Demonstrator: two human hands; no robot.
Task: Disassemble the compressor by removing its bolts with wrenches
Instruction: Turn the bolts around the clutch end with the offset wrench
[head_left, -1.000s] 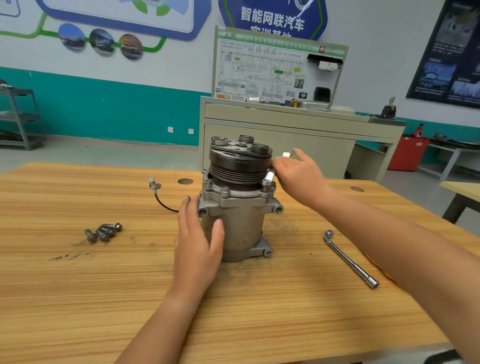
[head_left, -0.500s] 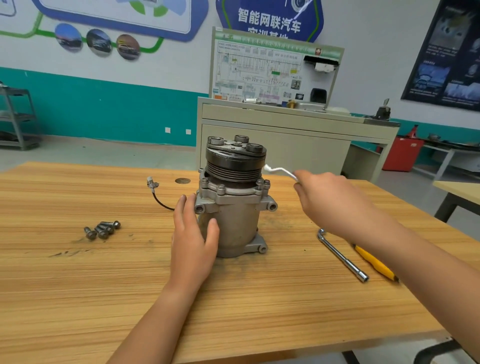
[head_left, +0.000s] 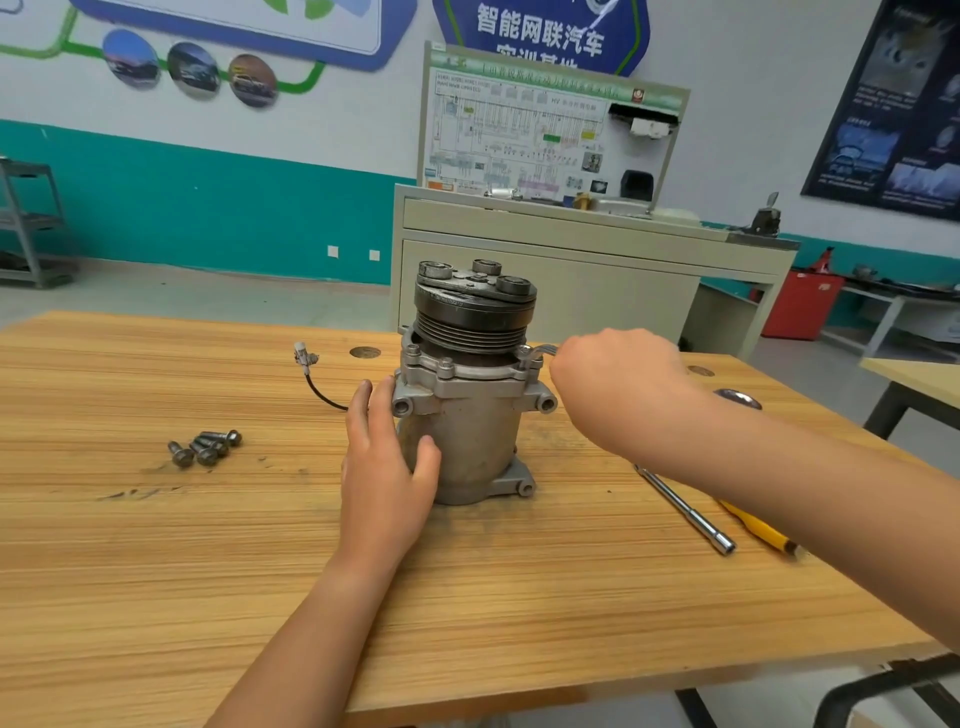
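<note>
The compressor (head_left: 467, 415) stands upright near the middle of the tabletop (head_left: 156, 571), with its dark grooved pulley on top and its grey body below. Bolt heads (head_left: 445, 366) stand up from the flange under the pulley. A thin black cable (head_left: 324, 395) with a pale plug runs off the compressor's left side and rests on the wood.

The left hand (head_left: 384, 467) lies flat against the left side of the body. Its grip is apart: the fingers are straight and the thumb is spread across the front. The right hand (head_left: 618, 384) is just right of the flange, its grip clamped round a slim wrench (head_left: 540, 351). The wrench's far end meets the flange's right edge.

Four loose bolts (head_left: 205, 447) lie bunched together on the tabletop, well to the left. To the right, a long socket wrench (head_left: 685, 512) lies beside a yellow-handled tool (head_left: 758, 530), both partly hidden by the right forearm. A beige cabinet (head_left: 571, 270) stands behind the tabletop.
</note>
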